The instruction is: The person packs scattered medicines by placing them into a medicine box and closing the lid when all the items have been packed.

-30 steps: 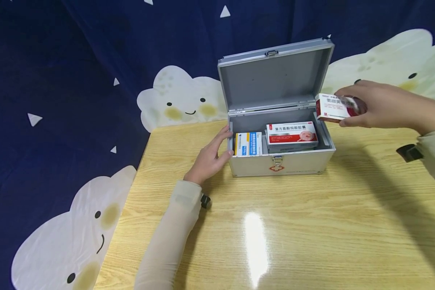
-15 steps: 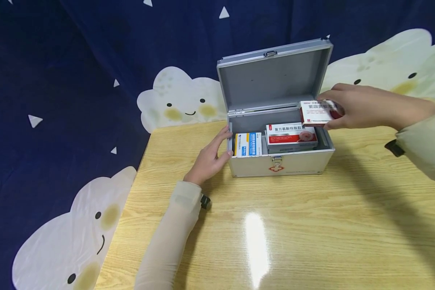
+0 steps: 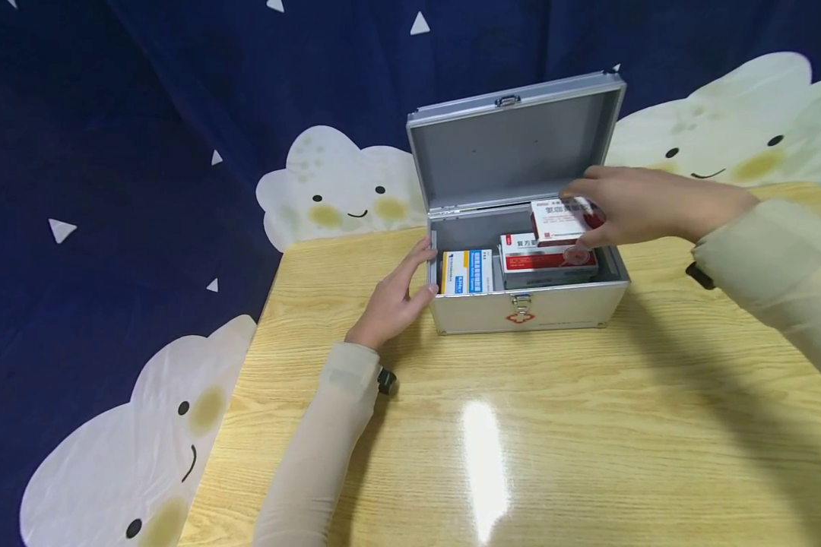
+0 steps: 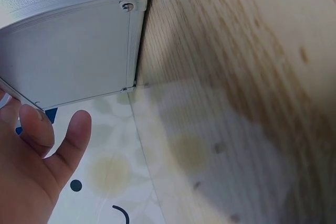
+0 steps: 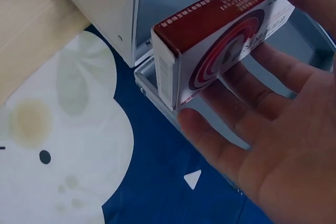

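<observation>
An aluminium first-aid case (image 3: 465, 313) with a red cross on its front stands with its lid raised. My right hand (image 3: 646, 203) pinches a small red-and-white medicine box (image 3: 554, 219) over the case's right half. In the right wrist view the thumb and fingers hold that medicine box (image 5: 215, 40) by its edges. Below it, inside the case, lies a larger white-and-red medicine box (image 3: 516, 262), partly covered from view. A blue, white and yellow medicine box (image 3: 467, 272) sits at the left inside. My left hand (image 3: 393, 302) rests against the case's left side, fingers extended.
The case stands on a wooden table (image 3: 554, 425), near its back edge. The raised lid (image 3: 513, 156) leans back before a dark blue curtain (image 3: 301, 61) with cloud prints. A black strap piece (image 3: 386, 381) is at the left wrist.
My right hand has carried the small medicine box leftward and down, from beside the case's right edge to above the larger medicine box. The left hand has stayed in place.
</observation>
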{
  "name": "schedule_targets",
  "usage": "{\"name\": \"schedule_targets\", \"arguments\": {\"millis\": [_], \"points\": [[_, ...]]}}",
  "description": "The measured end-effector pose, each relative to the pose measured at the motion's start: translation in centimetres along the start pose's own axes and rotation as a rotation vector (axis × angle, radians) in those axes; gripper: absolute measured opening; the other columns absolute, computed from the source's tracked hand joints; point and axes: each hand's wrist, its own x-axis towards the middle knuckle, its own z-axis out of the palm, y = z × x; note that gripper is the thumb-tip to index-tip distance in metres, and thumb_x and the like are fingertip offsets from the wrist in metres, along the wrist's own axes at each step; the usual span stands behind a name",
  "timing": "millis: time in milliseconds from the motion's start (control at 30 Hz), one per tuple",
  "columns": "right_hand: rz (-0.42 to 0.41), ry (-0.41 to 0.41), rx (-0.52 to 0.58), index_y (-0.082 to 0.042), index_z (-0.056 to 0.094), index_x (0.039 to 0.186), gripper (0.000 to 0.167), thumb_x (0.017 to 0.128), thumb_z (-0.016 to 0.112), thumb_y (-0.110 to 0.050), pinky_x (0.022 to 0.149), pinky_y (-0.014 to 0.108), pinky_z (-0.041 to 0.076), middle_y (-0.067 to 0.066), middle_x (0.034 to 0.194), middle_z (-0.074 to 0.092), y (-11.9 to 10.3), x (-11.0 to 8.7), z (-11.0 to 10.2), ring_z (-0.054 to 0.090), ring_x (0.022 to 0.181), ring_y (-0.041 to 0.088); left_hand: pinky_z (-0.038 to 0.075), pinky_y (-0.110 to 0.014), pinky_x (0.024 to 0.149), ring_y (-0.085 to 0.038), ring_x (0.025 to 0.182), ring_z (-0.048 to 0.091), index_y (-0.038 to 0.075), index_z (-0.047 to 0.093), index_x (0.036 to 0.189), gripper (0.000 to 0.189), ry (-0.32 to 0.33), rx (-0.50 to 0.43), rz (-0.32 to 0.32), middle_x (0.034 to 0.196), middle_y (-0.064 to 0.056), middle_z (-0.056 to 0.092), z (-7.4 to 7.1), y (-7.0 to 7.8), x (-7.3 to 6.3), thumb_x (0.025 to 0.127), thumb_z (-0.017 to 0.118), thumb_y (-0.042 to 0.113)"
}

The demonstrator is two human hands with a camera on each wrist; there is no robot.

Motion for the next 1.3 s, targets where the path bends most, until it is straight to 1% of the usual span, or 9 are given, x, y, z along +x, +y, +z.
{"name": "schedule_targets", "arguments": {"millis": [67, 133, 233, 300, 367, 533, 767, 1000, 1300], "points": [[-0.004, -0.018, 0.001, 0.002, 0.050, 0.139, 0.073, 0.082, 0.077, -0.033, 0.073, 0.045, 0.050, 0.023, 0.115, 0.059, -0.2, 0.3, 0.2, 0.055, 0.085, 0.026, 0.047, -0.047, 0.108, -0.021, 0.149, 0.035, 0.024, 0.036, 0.151, 0.060, 0.000, 0.001, 0.005, 0.166, 0.017, 0.017, 0.1, 0.0, 0.0, 0.095, 0.042, 0.047], [-0.008, -0.035, 0.000, 0.001, 0.049, 0.140, 0.074, 0.082, 0.077, -0.034, 0.081, 0.052, 0.052, 0.026, 0.121, 0.058, -0.4, 0.6, 0.4, 0.058, 0.090, 0.030, 0.049, -0.048, 0.106, -0.021, 0.149, 0.036, 0.023, 0.037, 0.151, 0.060, 0.003, -0.004, 0.009, 0.167, 0.016, 0.018, 0.1, -0.1, 0.0, 0.095, 0.042, 0.047], [-0.007, -0.062, 0.008, 0.001, 0.047, 0.142, 0.075, 0.082, 0.076, -0.035, 0.093, 0.061, 0.050, 0.029, 0.132, 0.054, -0.8, 1.1, 0.6, 0.061, 0.102, 0.036, 0.050, -0.048, 0.104, -0.022, 0.149, 0.036, 0.022, 0.037, 0.151, 0.061, 0.008, -0.011, 0.010, 0.167, 0.015, 0.018, 0.2, -0.2, 0.0, 0.095, 0.042, 0.046], [-0.010, -0.062, 0.018, 0.000, 0.047, 0.143, 0.074, 0.083, 0.075, -0.034, 0.096, 0.062, 0.048, 0.029, 0.135, 0.052, -1.1, 1.4, 0.8, 0.060, 0.108, 0.038, 0.053, -0.048, 0.099, -0.022, 0.148, 0.037, 0.023, 0.037, 0.151, 0.061, 0.010, -0.013, 0.011, 0.167, 0.015, 0.018, 0.2, -0.2, 0.1, 0.095, 0.042, 0.046], [-0.020, -0.052, 0.033, 0.000, 0.048, 0.142, 0.072, 0.083, 0.074, -0.031, 0.095, 0.060, 0.050, 0.028, 0.134, 0.053, -1.4, 1.6, 0.9, 0.061, 0.104, 0.036, 0.053, -0.048, 0.098, -0.023, 0.148, 0.037, 0.023, 0.036, 0.151, 0.061, 0.008, -0.012, 0.014, 0.167, 0.015, 0.017, 0.1, -0.3, 0.1, 0.095, 0.042, 0.046], [-0.033, -0.036, 0.062, -0.001, 0.050, 0.142, 0.070, 0.082, 0.075, -0.030, 0.090, 0.055, 0.052, 0.024, 0.127, 0.057, -1.7, 2.1, 1.4, 0.059, 0.095, 0.028, 0.049, -0.047, 0.105, -0.021, 0.149, 0.035, 0.022, 0.036, 0.151, 0.061, 0.006, -0.003, 0.015, 0.167, 0.013, 0.018, 0.2, -0.2, 0.1, 0.095, 0.041, 0.047], [0.006, -0.067, 0.076, -0.003, 0.047, 0.144, 0.072, 0.084, 0.074, -0.031, 0.096, 0.060, 0.049, 0.028, 0.136, 0.051, -1.5, 2.6, 1.8, 0.060, 0.107, 0.035, 0.047, -0.047, 0.109, -0.021, 0.150, 0.034, 0.021, 0.037, 0.151, 0.060, 0.009, -0.006, 0.018, 0.167, 0.012, 0.019, 0.2, -0.1, 0.1, 0.096, 0.041, 0.045], [0.022, -0.068, 0.091, -0.003, 0.046, 0.145, 0.072, 0.085, 0.074, -0.033, 0.099, 0.061, 0.047, 0.028, 0.138, 0.050, -1.0, 3.2, 2.4, 0.059, 0.112, 0.037, 0.037, -0.048, 0.117, -0.020, 0.151, 0.030, 0.021, 0.037, 0.151, 0.060, 0.009, -0.004, 0.019, 0.167, 0.013, 0.018, 0.2, -0.2, 0.1, 0.096, 0.041, 0.046], [0.042, -0.080, 0.130, -0.005, 0.045, 0.146, 0.070, 0.087, 0.073, -0.030, 0.103, 0.061, 0.044, 0.027, 0.140, 0.048, -1.6, 3.7, 3.0, 0.056, 0.115, 0.038, 0.038, -0.049, 0.116, -0.022, 0.150, 0.032, 0.021, 0.037, 0.150, 0.060, 0.013, 0.006, 0.023, 0.167, 0.011, 0.019, 0.2, -0.1, 0.1, 0.096, 0.040, 0.046]]}}
